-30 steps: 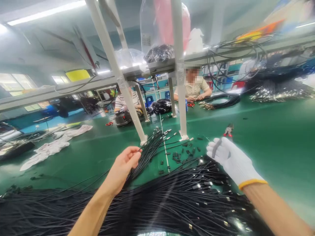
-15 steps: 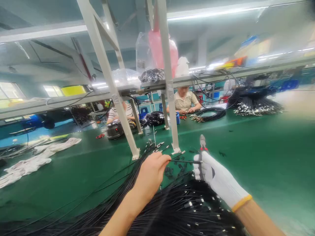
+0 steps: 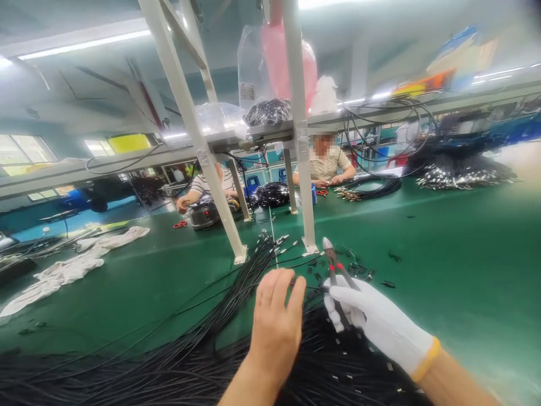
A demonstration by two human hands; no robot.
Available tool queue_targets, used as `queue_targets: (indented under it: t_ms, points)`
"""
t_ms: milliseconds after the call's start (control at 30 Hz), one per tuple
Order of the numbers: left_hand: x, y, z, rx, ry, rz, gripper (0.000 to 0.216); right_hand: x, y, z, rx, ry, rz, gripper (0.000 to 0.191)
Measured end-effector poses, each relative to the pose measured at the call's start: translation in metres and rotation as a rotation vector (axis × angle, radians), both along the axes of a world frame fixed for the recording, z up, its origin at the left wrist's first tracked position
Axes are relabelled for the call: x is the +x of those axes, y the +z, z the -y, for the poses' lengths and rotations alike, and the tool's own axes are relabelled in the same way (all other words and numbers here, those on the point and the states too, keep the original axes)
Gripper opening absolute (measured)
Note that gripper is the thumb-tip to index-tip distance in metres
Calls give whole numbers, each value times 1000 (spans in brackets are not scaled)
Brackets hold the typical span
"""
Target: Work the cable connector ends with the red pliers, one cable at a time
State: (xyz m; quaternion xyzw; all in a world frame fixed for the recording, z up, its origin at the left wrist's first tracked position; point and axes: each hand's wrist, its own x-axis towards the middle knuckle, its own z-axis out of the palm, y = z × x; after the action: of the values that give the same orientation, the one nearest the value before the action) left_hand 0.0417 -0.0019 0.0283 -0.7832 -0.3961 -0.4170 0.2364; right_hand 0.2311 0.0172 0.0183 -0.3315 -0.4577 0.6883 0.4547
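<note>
My bare left hand (image 3: 276, 316) is seen from the back, above the black cables. Its thumb stands apart from the bent fingers, whose tips are partly hidden. A thin black cable (image 3: 311, 287) runs between that hand and my right hand (image 3: 359, 307), which wears a white glove with a yellow cuff. The right hand is closed on a pair of diagonal cutters (image 3: 330, 256), their jaws pointing up and away; its thumb and fingers also touch the cable. Below both hands spreads a large heap of black cables (image 3: 177, 366) with small silvery ends.
Black scraps (image 3: 359, 268) lie beyond the cutters. A white shelf post (image 3: 305, 186) stands close ahead. Another bundle of cables (image 3: 253, 259) points toward it. White gloves (image 3: 80, 270) lie at the left. Two people sit across the green table (image 3: 448, 237).
My left hand has turned upright and its thumb and fingers have parted. The cutters now show more fully, tilted leftward, their handles spread. The view has shifted slightly.
</note>
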Motion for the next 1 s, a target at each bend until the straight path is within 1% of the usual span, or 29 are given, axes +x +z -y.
queue_targets:
  t_ms: [33, 67, 133, 167, 200, 233, 267, 333, 400, 467, 500, 533, 567, 633, 667, 700, 733, 767, 833, 933, 1000]
  points:
    - [6, -3, 7, -43, -49, 147, 26, -2, -2, 0, -17, 7, -36, 24]
    - [12, -5, 12, -176, -85, 310, 20, -4, -4, 1, -28, 17, -66, 23]
    - [20, -7, 20, -640, -124, 671, 11, -8, -6, 4, -47, 34, -105, 22]
    - [22, -8, 22, -846, -149, 856, 11, -11, -7, 5, -54, 34, -111, 22]
    - [24, -7, 23, -1003, -183, 1023, 15, -14, -7, 7, -54, 38, -100, 23]
    - [24, -7, 23, -1089, -228, 1167, 19, -17, -7, 9, -47, 42, -72, 24]
    - [24, -7, 23, -1119, -277, 1280, 23, -21, -7, 11, -31, 53, -24, 25]
    - [23, -7, 23, -1101, -338, 1420, 29, -27, -8, 13, 15, 74, 99, 25]
    - [19, -7, 25, -1068, -336, 1494, 31, -31, -12, 14, 75, 47, 248, 24]
    - [15, -8, 26, -1017, -307, 1534, 34, -29, -18, 12, 183, -91, 447, 22]
    - [12, -8, 26, -989, -299, 1548, 35, -26, -22, 11, 280, -194, 572, 23]
    - [9, -8, 26, -960, -295, 1563, 36, -23, -27, 8, 405, -325, 704, 27]
    - [6, -9, 25, -933, -296, 1579, 37, -19, -31, 5, 579, -452, 817, 32]
    - [0, -9, 24, -899, -306, 1604, 39, -12, -38, -1, 968, -644, 996, 35]
    - [-3, -9, 22, -891, -313, 1612, 38, -10, -41, -3, 1139, -697, 1069, 35]
    - [-5, -9, 21, -883, -320, 1619, 38, -9, -42, -5, 1273, -730, 1139, 34]
    - [-7, -9, 20, -877, -326, 1625, 37, -8, -42, -6, 1368, -747, 1205, 33]
    - [-9, -9, 20, -872, -334, 1631, 36, -9, -41, -7, 1428, -753, 1267, 33]
    - [-11, -8, 19, -855, -343, 1640, 35, -11, -40, -6, 1468, -769, 1351, 33]
    - [-12, -8, 19, -849, -335, 1624, 34, -14, -40, -3, 1458, -781, 1377, 35]
    - [-12, -9, 19, -859, -328, 1603, 33, -16, -41, -2, 1431, -759, 1365, 38]
